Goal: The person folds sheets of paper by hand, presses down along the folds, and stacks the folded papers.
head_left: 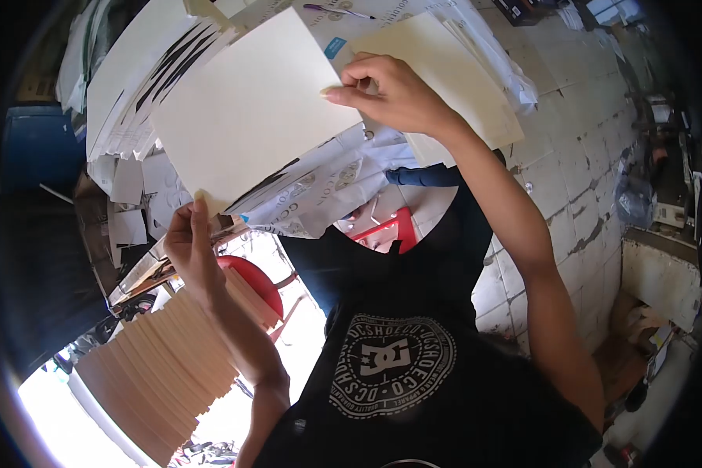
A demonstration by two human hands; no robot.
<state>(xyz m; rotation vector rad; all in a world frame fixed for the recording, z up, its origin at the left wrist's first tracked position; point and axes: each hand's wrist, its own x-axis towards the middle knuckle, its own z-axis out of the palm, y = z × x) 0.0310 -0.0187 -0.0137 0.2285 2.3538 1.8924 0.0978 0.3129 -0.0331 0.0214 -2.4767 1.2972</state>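
Note:
A cream sheet (253,109) is held up in front of me between both hands. My right hand (394,93) pinches its right edge between thumb and fingers. The lower left corner is gripped by my left hand (193,242), the thumb on top. Under and left of the sheet lies a stack of paper (144,78) with dark marks on its side. Beyond my right hand, more cream sheets (452,86) lie on printed wrapping paper (320,191).
A purple pen (339,12) lies at the top. A tall stack of tan sheets (160,370) stands at the lower left by a red round seat (253,285). Tiled floor (569,156) shows at right, with a metal cabinet (663,281) beyond.

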